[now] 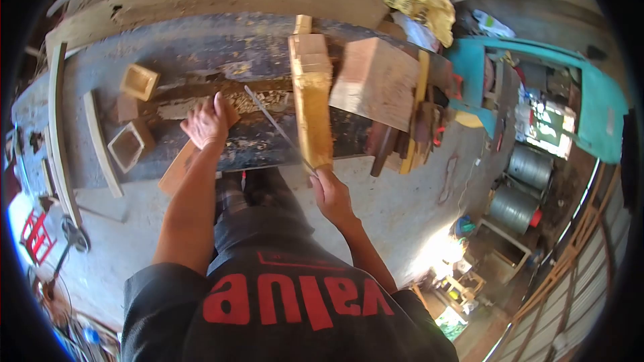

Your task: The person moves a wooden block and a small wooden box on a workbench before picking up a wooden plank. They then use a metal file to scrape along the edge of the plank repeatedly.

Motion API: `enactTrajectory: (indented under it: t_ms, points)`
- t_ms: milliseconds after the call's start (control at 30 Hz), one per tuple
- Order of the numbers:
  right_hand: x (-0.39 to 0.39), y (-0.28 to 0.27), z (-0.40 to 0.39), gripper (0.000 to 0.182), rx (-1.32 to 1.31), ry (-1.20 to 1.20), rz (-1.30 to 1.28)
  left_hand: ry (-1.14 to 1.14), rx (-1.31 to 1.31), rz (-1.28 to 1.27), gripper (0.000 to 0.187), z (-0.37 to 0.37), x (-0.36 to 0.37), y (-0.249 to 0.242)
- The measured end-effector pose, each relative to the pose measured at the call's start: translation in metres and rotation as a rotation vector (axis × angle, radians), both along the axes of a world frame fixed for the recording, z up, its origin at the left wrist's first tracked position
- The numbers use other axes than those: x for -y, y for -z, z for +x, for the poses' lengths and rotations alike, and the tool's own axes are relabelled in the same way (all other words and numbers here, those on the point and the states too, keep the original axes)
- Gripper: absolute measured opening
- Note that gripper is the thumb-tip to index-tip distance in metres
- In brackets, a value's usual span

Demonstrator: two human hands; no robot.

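Observation:
My left hand (206,121) is closed over the far part of a flat wooden board (176,173), which lies on the dark worn workbench (201,43) and sticks out past its near edge. In my right hand (331,194) is the near end of a long thin metal file (274,121). Its far tip points up and left over the bench, apart from the board. Wood shavings (268,100) lie between the board and a long yellowish wooden beam (312,104). Two small hollow wooden boxes, one farther (151,87) and one nearer (142,137), sit left of my left hand.
A big wooden block (376,80) stands right of the beam, beside several hand tools (421,131). Wooden strips (100,141) cross the bench's left end. A yellow sack (419,0) lies at the back. Metal drums (516,208) and a turquoise cabinet (600,117) are at right.

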State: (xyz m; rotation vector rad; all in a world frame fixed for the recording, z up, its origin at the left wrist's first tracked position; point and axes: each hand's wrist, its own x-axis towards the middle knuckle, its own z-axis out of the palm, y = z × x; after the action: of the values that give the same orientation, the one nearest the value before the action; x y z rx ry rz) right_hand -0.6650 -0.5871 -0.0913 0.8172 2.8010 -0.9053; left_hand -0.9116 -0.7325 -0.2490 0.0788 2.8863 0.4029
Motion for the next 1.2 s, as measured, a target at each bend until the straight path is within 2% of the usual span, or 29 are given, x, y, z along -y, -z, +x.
enactTrajectory:
  t_ms: [33,67,100,167,200,267,300,333,400,433,467,533,667,700,733,900,967,1033,1067,1100,1200]
  points:
    - [-0.003,-0.006,0.012,0.011,0.021,0.077,-0.09,0.028,0.035,-0.006,0.05,-0.001,0.001,-0.01]
    - [-0.007,-0.006,0.025,0.013,-0.103,0.104,-0.02,0.057,0.096,0.02,0.051,-0.001,0.003,-0.013]
    - [-0.01,-0.008,0.038,0.013,-0.124,0.115,-0.01,0.069,0.076,0.031,0.051,0.0,0.004,-0.016]
    - [-0.02,-0.01,0.062,0.015,-0.286,0.355,0.14,0.193,-0.04,0.036,0.053,0.008,0.006,-0.017]
    - [-0.029,-0.01,0.07,0.015,-0.305,0.36,0.141,0.226,-0.024,0.071,0.058,0.012,0.007,-0.017]
    - [-0.051,-0.011,0.084,0.015,-0.392,0.593,0.299,0.314,-0.136,0.083,0.06,0.026,0.008,-0.013]
    - [-0.067,-0.001,0.095,0.015,-0.409,0.603,0.299,0.397,-0.231,0.093,0.062,0.033,0.007,-0.013]
    - [-0.087,0.017,0.107,0.015,-0.427,0.63,0.361,0.434,-0.191,0.117,0.063,0.04,0.005,-0.018]
    - [-0.129,0.048,0.126,0.016,-0.456,0.656,0.411,0.422,-0.222,0.092,0.062,0.057,0.0,-0.002]
    - [-0.15,0.062,0.132,0.016,-0.37,0.636,0.48,0.4,-0.237,0.067,0.062,0.062,0.0,0.003]
    - [-0.17,0.073,0.134,0.016,-0.284,0.607,0.539,0.353,-0.113,-0.004,0.059,0.065,-0.007,-0.008]
    - [-0.21,0.094,0.13,0.021,-0.085,0.678,0.489,0.342,-0.153,-0.003,0.06,0.071,-0.01,-0.008]
    - [-0.261,0.137,0.119,0.044,-0.413,0.669,0.31,0.279,-0.179,0.04,0.07,0.075,0.001,-0.023]
    - [-0.279,0.15,0.13,0.051,-0.193,0.544,0.434,0.294,-0.163,0.074,0.075,0.075,0.005,-0.03]
    - [-0.289,0.162,0.134,0.053,-0.172,0.564,0.391,0.313,-0.149,0.117,0.079,0.076,0.01,-0.036]
    - [-0.271,0.136,0.134,0.053,-0.178,0.531,0.336,0.237,-0.174,0.04,0.087,0.082,0.05,-0.035]
    - [-0.275,0.148,0.139,0.041,-0.357,0.531,0.58,0.27,-0.158,0.078,0.087,0.077,0.066,-0.036]
    - [-0.255,0.126,0.128,0.036,-0.554,0.659,0.147,0.28,-0.2,0.11,0.081,0.073,0.081,-0.029]
    - [-0.244,0.116,0.125,0.035,-0.481,0.737,0.205,0.319,-0.181,0.091,0.078,0.071,0.084,-0.029]
    - [-0.234,0.113,0.121,0.033,-0.523,0.787,0.177,0.362,-0.161,0.074,0.074,0.068,0.086,-0.03]
    - [-0.2,0.1,0.115,0.03,-0.566,0.772,0.209,0.445,-0.139,0.099,0.07,0.057,0.088,-0.041]
